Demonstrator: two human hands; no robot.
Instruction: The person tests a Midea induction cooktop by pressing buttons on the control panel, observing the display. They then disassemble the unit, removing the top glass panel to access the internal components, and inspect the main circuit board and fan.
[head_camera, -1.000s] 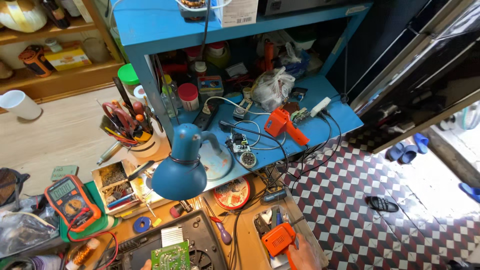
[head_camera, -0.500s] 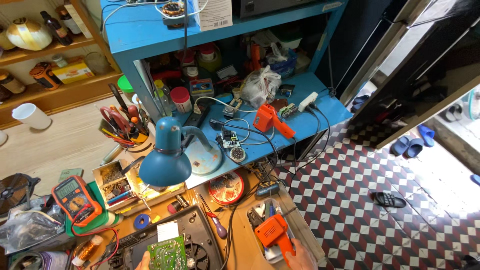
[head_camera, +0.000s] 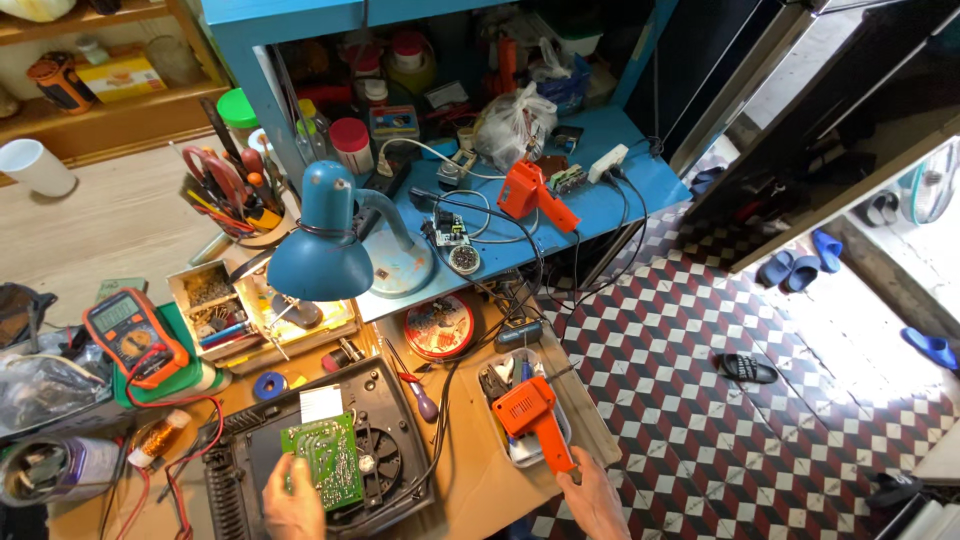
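My left hand holds a green circuit board over an opened black appliance base with a round fan inside. My right hand grips the handle of an orange soldering gun, whose body rests over a small clear tray of parts at the bench's right edge. A blue desk lamp hangs above the bench just beyond the appliance.
An orange multimeter with red leads lies left. A round red tin, a screwdriver, a parts box and a tool cup crowd the bench. A second orange gun sits on the blue shelf. Checkered floor lies right.
The view has shifted, bringing the bench's near edge and both hands into sight. My right hand and the orange soldering gun now show fully; the circuit board sits higher in my left hand.
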